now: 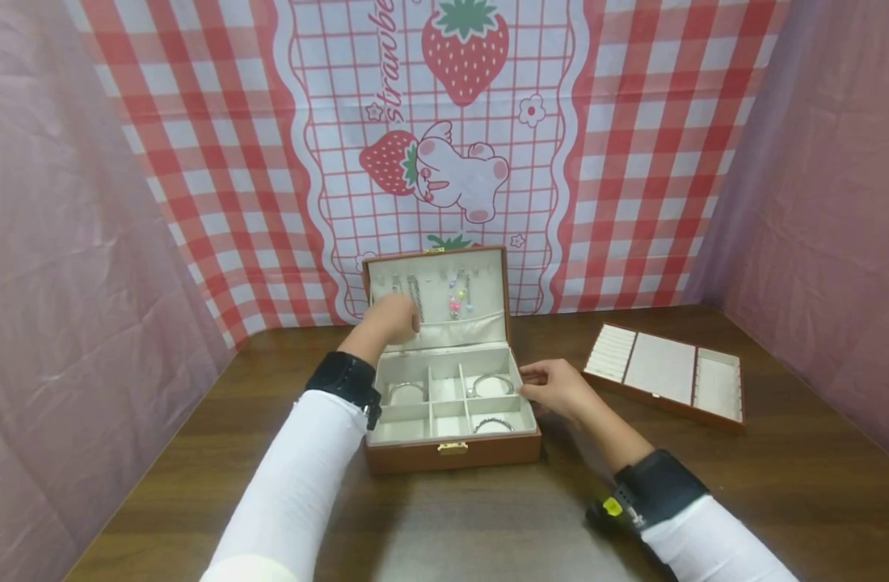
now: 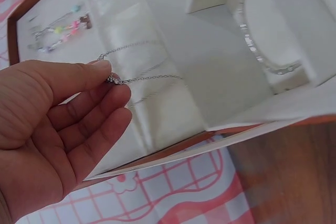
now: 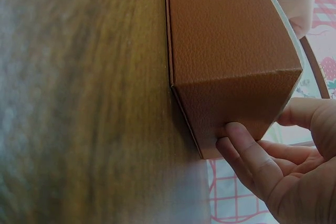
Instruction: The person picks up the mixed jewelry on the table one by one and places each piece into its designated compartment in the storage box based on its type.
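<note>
A brown jewelry box [image 1: 404, 461] stands with its lid raised toward the back. My left hand [image 1: 389, 320] is at the lid's left half. In the left wrist view its thumb and index finger pinch a thin silver chain necklace [image 2: 152, 78], whose strands hang along the pale lining. My right hand [image 1: 561, 390] holds the box's right side, fingers against the outer wall and thumb at the rim in the right wrist view. A colorful beaded bracelet [image 1: 455, 305] hangs inside the lid. Silver bracelets, one a chain bracelet [image 1: 493, 421], lie in the compartments.
A shallow brown tray [image 1: 663, 365] with pale compartments lies on the wooden table [image 1: 219, 485] to the right. Beside my right wrist is a dark object with a yellow patch [image 1: 612, 507]. A red-and-white strawberry cloth [image 1: 619, 162] hangs behind, with pink curtains at both sides.
</note>
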A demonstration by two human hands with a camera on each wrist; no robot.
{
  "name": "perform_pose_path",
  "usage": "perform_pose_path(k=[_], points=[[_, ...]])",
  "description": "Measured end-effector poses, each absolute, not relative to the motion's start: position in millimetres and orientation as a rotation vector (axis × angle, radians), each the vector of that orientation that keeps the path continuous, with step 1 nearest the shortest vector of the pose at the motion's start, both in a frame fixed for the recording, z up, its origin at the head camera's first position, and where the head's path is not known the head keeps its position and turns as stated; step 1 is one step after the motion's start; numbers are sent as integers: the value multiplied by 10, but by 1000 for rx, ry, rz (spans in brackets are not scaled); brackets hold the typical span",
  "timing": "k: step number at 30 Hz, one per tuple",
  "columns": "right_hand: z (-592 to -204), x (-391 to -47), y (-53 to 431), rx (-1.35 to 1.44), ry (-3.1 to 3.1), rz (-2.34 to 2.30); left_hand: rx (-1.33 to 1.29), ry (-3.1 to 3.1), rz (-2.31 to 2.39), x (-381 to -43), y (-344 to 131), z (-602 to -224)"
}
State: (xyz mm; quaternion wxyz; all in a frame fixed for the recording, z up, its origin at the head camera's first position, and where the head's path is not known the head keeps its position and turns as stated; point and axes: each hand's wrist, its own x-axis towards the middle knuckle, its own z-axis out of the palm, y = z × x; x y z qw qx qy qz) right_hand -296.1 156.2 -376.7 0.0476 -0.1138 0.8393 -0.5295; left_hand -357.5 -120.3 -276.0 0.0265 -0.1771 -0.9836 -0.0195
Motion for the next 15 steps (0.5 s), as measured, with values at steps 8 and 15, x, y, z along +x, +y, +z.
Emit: perform_pose_path(k=[8, 15], points=[[-3771, -2960, 1555, -346, 2554, -1626, -534, -2966, -126, -3540, -1232, -2569], [-3749, -2963, 1549, -358, 2570, -1585, -493, -2895, -177, -3523, -1273, -2425]])
